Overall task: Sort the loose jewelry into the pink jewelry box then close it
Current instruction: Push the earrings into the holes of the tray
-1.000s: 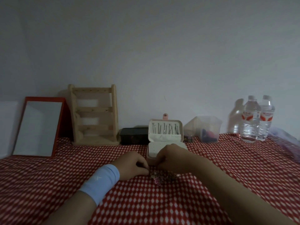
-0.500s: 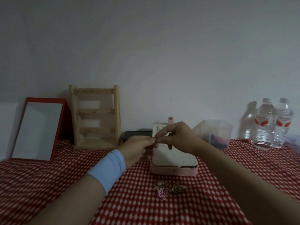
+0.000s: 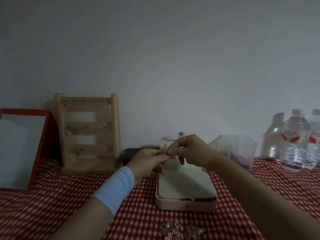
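Observation:
The pink jewelry box (image 3: 186,206) stands open at the table's centre, its white dotted insert facing up and its lid mostly hidden behind my hands. My left hand (image 3: 149,159) and my right hand (image 3: 188,150) meet above the box's far end, fingertips pinched together on a small piece of jewelry (image 3: 166,152) too tiny to identify. A pile of loose jewelry (image 3: 180,230), gold pieces and a pink one, lies on the red checked cloth in front of the box.
A wooden jewelry stand (image 3: 89,134) and a red-framed mirror (image 3: 20,149) stand at the back left. A black box (image 3: 131,152) sits behind my left hand. At the back right are a clear plastic tub (image 3: 237,149) and two water bottles (image 3: 296,141).
Both hands rose from the loose pile in front of the box and came together above the box, pinching a small piece. The camera has tilted, so the pile sits lower in view.

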Demonstrator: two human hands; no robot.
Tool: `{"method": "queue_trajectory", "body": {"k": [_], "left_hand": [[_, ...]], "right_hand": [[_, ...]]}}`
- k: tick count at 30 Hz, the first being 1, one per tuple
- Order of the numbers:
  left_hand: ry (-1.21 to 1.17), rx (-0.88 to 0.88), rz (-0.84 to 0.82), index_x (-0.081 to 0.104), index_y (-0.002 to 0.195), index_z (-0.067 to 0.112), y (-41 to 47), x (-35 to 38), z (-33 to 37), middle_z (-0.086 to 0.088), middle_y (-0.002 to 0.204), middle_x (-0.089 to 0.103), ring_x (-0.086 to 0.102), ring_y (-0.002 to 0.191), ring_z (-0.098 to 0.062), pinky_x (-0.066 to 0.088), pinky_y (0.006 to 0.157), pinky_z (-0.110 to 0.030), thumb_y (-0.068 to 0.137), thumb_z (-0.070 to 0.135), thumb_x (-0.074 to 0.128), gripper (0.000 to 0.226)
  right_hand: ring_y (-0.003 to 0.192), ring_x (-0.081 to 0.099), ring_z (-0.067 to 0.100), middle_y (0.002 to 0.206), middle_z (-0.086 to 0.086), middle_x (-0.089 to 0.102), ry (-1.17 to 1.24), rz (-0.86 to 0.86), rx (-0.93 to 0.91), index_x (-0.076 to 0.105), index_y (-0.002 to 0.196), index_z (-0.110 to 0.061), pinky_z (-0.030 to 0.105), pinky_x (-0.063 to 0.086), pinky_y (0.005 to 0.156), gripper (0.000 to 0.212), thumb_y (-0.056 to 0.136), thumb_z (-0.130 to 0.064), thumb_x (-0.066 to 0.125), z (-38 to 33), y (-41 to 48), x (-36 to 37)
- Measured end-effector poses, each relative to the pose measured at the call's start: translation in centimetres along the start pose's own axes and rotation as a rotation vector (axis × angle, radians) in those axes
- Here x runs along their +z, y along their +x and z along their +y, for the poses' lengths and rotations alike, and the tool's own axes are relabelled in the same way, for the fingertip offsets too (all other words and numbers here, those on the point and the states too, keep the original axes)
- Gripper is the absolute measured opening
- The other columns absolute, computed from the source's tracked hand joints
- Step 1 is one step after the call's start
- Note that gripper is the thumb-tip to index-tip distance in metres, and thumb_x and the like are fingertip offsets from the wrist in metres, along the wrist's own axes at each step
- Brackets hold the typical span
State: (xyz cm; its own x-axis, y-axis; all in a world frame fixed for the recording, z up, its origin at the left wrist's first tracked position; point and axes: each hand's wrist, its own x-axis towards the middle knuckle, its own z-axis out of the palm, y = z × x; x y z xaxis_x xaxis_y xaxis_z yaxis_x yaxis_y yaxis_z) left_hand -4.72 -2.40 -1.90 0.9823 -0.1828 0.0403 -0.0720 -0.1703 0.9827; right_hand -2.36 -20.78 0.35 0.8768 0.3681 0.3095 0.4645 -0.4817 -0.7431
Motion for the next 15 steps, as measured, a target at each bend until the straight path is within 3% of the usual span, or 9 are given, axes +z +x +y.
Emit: {"method": "queue_trajectory", "body": {"k": [4, 6, 9, 12, 15], "left_hand": [[0.054, 0.221, 0.096, 0.069, 0.099, 0.013, 0.3, -0.3, -1.0, -0.005, 0.088, 0.076, 0.071, 0.073, -0.022, 0.057, 0.055, -0.026, 0.089, 0.005, 0.066, 0.013], [0.110, 0.290, 0.132, 0.071, 0.092, 0.016, 0.6, -0.6, -1.8, -0.004, 0.084, 0.075, 0.073, 0.072, -0.019, 0.058, 0.058, -0.026, 0.087, 0.002, 0.068, 0.015], [0.196, 0.329, 0.167, 0.071, 0.086, 0.018, 1.0, -1.0, -2.8, -0.002, 0.074, 0.074, 0.072, 0.067, -0.018, 0.059, 0.060, -0.028, 0.086, 0.005, 0.070, 0.013], [0.262, 0.358, 0.174, 0.071, 0.084, 0.018, 1.1, -0.9, -3.4, -0.001, 0.074, 0.073, 0.070, 0.063, -0.012, 0.054, 0.054, -0.020, 0.088, 0.009, 0.069, 0.011], [0.301, 0.394, 0.165, 0.072, 0.085, 0.021, 1.0, -0.8, -3.7, 0.000, 0.082, 0.073, 0.068, 0.065, -0.007, 0.051, 0.058, -0.014, 0.087, 0.009, 0.069, 0.013]], "right_hand": [[0.044, 0.053, 0.002, 0.061, -0.009, 0.069, 0.005, -0.142, 0.153, 0.076, 0.089, -0.014, 0.016, 0.042, 0.048, 0.019, 0.096, -0.028, 0.067, -0.2, 0.4, 0.1], [0.053, 0.059, 0.007, 0.075, -0.007, 0.074, 0.115, -0.182, 0.199, 0.076, 0.094, -0.008, 0.018, 0.043, 0.047, 0.022, 0.097, -0.027, 0.067, 0.0, 0.5, 0.4], [0.063, 0.060, 0.017, 0.090, 0.003, 0.077, 0.224, -0.180, 0.244, 0.076, 0.094, -0.007, 0.022, 0.043, 0.046, 0.024, 0.095, -0.029, 0.068, 0.8, 0.7, 0.8], [0.063, 0.060, 0.019, 0.089, 0.003, 0.078, 0.228, -0.135, 0.243, 0.076, 0.094, -0.006, 0.024, 0.043, 0.046, 0.022, 0.093, -0.028, 0.072, 1.2, 0.6, 1.1], [0.063, 0.061, 0.018, 0.087, 0.004, 0.077, 0.189, -0.097, 0.182, 0.079, 0.089, -0.008, 0.023, 0.044, 0.044, 0.013, 0.088, -0.021, 0.077, 1.3, 0.2, 1.3]]}}
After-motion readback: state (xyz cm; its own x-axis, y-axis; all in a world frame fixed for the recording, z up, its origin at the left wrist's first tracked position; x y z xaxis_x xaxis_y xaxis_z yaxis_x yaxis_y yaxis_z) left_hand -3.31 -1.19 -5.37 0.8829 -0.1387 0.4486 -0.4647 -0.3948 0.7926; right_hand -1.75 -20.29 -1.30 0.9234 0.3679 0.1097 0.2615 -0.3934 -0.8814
